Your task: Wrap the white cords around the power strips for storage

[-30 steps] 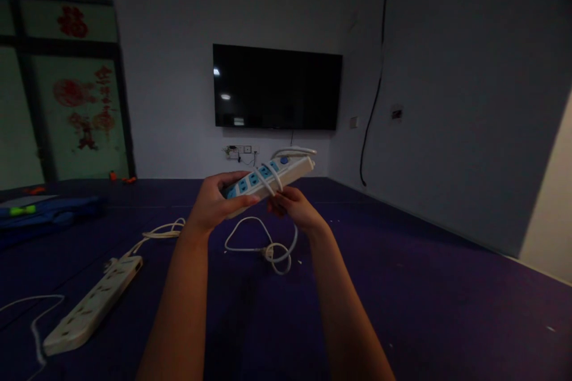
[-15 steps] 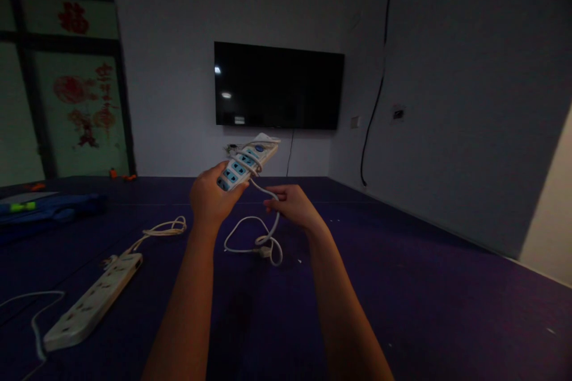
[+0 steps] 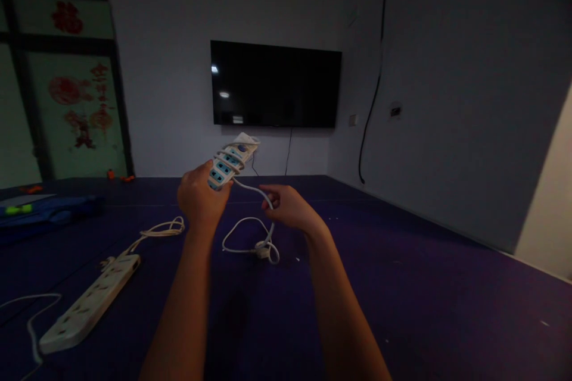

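Note:
My left hand (image 3: 201,193) is wrapped round the near end of a white power strip (image 3: 242,139) with blue sockets, held tilted above the purple surface. Several turns of its white cord go round the strip's middle. From there the power cord (image 3: 247,185) runs to my right hand (image 3: 288,205), whose thumb and fingers are closed on it. Below my right hand the cord hangs into a loose loop, and its plug (image 3: 261,249) lies on the surface.
A second white power strip (image 3: 89,303) lies at the left, its bundled cord (image 3: 163,230) beyond it. Blue cloth (image 3: 58,212) and small orange objects (image 3: 127,178) are farther back. A television (image 3: 277,86) hangs on the wall; a black cable (image 3: 370,113) hangs at the right.
My left hand and the wrapped strip have moved left, away from my right hand. The stretch of cord between them is longer and straighter.

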A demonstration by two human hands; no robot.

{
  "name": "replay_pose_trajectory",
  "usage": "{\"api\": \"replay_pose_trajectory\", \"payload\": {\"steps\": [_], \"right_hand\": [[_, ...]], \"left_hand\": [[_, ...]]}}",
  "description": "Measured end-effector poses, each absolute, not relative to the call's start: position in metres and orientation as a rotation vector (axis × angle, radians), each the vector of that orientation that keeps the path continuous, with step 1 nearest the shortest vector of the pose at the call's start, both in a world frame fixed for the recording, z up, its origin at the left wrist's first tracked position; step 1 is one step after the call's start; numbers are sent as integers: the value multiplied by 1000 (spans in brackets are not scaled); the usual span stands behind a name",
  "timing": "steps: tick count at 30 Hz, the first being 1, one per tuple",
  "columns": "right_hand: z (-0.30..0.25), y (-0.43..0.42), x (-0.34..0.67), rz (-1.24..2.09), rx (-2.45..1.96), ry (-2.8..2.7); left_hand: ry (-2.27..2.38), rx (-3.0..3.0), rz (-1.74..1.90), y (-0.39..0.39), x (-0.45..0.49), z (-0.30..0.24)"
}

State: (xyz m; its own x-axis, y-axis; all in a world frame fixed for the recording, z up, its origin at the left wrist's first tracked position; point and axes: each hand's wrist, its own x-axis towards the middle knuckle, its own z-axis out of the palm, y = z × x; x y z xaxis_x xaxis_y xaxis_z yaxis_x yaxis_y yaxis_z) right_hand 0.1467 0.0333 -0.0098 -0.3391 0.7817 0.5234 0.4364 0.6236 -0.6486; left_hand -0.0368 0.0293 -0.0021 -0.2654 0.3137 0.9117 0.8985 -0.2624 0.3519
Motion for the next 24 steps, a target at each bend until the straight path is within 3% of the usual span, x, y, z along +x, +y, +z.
{"api": "replay_pose_trajectory", "payload": {"steps": [6,10,24], "right_hand": [[-22,54,154,248,-1171,-1989],[-25,59,160,347,-1192,-1879],[11,8,170,169,-705,-1898]], "left_hand": [[-1466,-1297,-1697,22,-61,-1],[-1515,-1220,-1683,15,-82,0],[-1504,-1653,-1265,33,-77,-10]]}}
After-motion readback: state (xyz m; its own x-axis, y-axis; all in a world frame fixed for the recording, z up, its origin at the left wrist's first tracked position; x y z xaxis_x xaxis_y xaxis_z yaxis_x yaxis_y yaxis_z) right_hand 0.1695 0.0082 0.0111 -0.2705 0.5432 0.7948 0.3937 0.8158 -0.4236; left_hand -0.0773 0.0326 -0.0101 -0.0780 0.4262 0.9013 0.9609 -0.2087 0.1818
